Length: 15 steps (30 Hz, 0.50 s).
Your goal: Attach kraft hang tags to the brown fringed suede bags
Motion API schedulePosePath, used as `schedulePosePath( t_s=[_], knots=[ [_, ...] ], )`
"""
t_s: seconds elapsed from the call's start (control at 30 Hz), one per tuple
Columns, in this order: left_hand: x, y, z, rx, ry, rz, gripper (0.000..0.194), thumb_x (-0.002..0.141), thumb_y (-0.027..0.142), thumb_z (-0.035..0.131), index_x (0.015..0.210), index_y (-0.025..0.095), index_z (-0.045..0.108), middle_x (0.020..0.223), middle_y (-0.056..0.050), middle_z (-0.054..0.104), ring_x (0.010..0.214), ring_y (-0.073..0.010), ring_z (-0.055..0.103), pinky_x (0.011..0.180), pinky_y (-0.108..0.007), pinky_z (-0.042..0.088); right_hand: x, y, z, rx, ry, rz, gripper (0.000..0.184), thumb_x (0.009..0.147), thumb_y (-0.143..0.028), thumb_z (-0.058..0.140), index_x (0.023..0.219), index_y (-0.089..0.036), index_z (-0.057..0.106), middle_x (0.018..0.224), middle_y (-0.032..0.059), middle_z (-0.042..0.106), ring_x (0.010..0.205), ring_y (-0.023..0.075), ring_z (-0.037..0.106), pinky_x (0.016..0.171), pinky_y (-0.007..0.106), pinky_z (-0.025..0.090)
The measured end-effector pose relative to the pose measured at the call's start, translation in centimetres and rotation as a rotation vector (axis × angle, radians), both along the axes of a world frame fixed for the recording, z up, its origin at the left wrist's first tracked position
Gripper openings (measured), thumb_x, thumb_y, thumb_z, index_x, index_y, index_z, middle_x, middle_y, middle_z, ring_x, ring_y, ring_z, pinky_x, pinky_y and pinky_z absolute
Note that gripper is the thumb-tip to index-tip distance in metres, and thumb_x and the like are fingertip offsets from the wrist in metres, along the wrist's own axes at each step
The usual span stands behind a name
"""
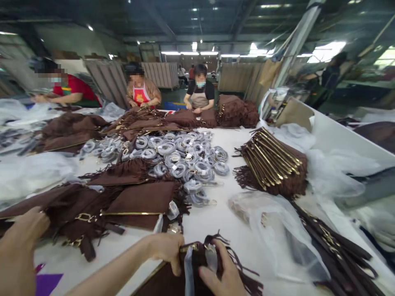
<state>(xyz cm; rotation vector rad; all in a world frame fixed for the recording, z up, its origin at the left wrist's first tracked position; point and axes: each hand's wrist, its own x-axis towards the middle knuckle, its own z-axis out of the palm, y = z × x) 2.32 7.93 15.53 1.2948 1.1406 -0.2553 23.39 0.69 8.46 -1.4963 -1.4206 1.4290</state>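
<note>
At the bottom centre, my left hand point(166, 248) closes on the top corner of a brown fringed bag point(168, 281), beside the end of its gold zipper. My right hand point(224, 273) grips the same bag near its fringe, fingers bent around a part with clear plastic wrapping point(211, 258). A grey plastic-wrapped strip point(189, 273) hangs down the bag between my hands. Just beyond lies another brown bag point(142, 199) with a gold zipper. At the far left, a co-worker's hand point(29, 226) rests on a brown bag point(40, 197).
Plastic-wrapped coiled straps point(185, 156) lie heaped mid-table. Right of them stands a row of brown bags with gold zippers point(271, 160). Near right are a clear plastic bag point(277, 230) and brown straps point(336, 246). Several people work across the white table point(212, 222).
</note>
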Motion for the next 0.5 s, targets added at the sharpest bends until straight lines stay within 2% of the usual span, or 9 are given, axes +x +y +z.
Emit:
schedulePosePath(
  t_s=[0.03, 0.1, 0.13, 0.17, 0.23, 0.3, 0.4, 0.47, 0.5],
  knots=[
    [0.8, -0.7, -2.3, -0.069, 0.031, 0.038, 0.018, 0.045, 0.023, 0.061, 0.061, 0.016, 0.065, 0.056, 0.005, 0.056, 0.056, -0.0146, 0.049, 0.052, -0.022, 0.039, -0.6, -0.4, -1.1, -0.082, 0.0, -0.011, 0.063, 0.072, -0.051, 0.051, 0.121, -0.013, 0.046, 0.083, 0.0086, 0.066, 0.072, 0.0235, 0.063, 0.068, 0.032, 0.05],
    [2.2, -1.7, -5.9, -0.008, 0.095, 0.055, 0.025, 0.046, 0.021, 0.057, 0.068, 0.015, 0.066, 0.063, 0.003, 0.06, 0.062, -0.0177, 0.053, 0.057, -0.024, 0.043, -0.7, -1.0, -3.6, -0.228, -0.013, -0.002, 0.051, 0.073, -0.043, 0.046, 0.112, -0.01, 0.048, 0.066, 0.0041, 0.06, 0.051, 0.0195, 0.059, 0.049, 0.029, 0.047],
    [2.7, -1.9, -7.1, 0.055, 0.127, 0.061, 0.03, 0.046, 0.019, 0.055, 0.074, 0.015, 0.065, 0.068, 0.002, 0.062, 0.067, -0.0192, 0.055, 0.06, -0.025, 0.043, -0.2, -1.2, -4.7, -0.27, -0.043, 0.007, 0.048, 0.072, -0.038, 0.045, 0.111, -0.01, 0.048, 0.064, 0.0027, 0.059, 0.046, 0.0182, 0.056, 0.045, 0.028, 0.044],
    [3.2, -1.9, -8.0, 0.134, 0.147, 0.061, 0.035, 0.047, 0.017, 0.053, 0.08, 0.014, 0.065, 0.074, 0.001, 0.063, 0.073, -0.0203, 0.056, 0.063, -0.025, 0.044, 0.5, -1.3, -5.7, -0.271, -0.082, 0.019, 0.046, 0.071, -0.032, 0.045, 0.111, -0.011, 0.048, 0.066, 0.0032, 0.06, 0.047, 0.0179, 0.057, 0.045, 0.027, 0.044],
    [3.8, -1.6, -8.8, 0.277, 0.172, 0.059, 0.042, 0.048, 0.014, 0.049, 0.088, 0.015, 0.062, 0.086, -0.001, 0.065, 0.087, -0.0213, 0.056, 0.074, -0.025, 0.044, 2.2, -1.5, -7.0, -0.172, -0.18, 0.035, 0.047, 0.067, -0.024, 0.048, 0.113, -0.014, 0.05, 0.081, 0.0063, 0.064, 0.064, 0.0204, 0.063, 0.06, 0.03, 0.048],
    [4.1, -1.1, -9.1, 0.376, 0.188, 0.051, 0.044, 0.051, 0.013, 0.046, 0.093, 0.017, 0.06, 0.096, -0.002, 0.065, 0.097, -0.0206, 0.055, 0.085, -0.026, 0.041, 3.8, -1.3, -7.2, 0.006, -0.244, -0.007, 0.039, 0.07, -0.026, 0.052, 0.108, -0.018, 0.056, 0.093, 0.0068, 0.065, 0.083, 0.0222, 0.062, 0.076, 0.031, 0.047],
    [4.2, -1.0, -10.3, 0.464, 0.235, 0.06, 0.043, 0.061, 0.016, 0.042, 0.102, 0.018, 0.057, 0.108, -0.004, 0.064, 0.104, -0.0186, 0.055, 0.092, -0.026, 0.04, 6.8, -0.1, -5.9, 0.237, -0.266, -0.238, 0.029, 0.083, -0.04, 0.045, 0.096, -0.021, 0.061, 0.091, 0.0068, 0.065, 0.083, 0.0206, 0.06, 0.073, 0.029, 0.047],
    [3.8, -1.6, -12.0, 0.53, 0.28, 0.092, 0.042, 0.072, 0.024, 0.036, 0.109, 0.015, 0.055, 0.115, -0.007, 0.062, 0.108, -0.0185, 0.055, 0.095, -0.027, 0.04, 9.7, 1.4, -5.0, 0.29, -0.354, -0.401, 0.036, 0.088, -0.043, 0.034, 0.096, -0.02, 0.06, 0.095, 0.0089, 0.065, 0.087, 0.0204, 0.06, 0.075, 0.028, 0.047],
    [3.6, -2.0, -13.0, 0.569, 0.309, 0.115, 0.043, 0.075, 0.028, 0.033, 0.11, 0.013, 0.055, 0.116, -0.009, 0.061, 0.109, -0.0193, 0.056, 0.096, -0.028, 0.04, 11.4, 2.4, -4.7, 0.274, -0.438, -0.452, 0.038, 0.089, -0.041, 0.031, 0.098, -0.018, 0.059, 0.1, 0.0108, 0.064, 0.094, 0.0212, 0.058, 0.081, 0.029, 0.045]
  ],
)
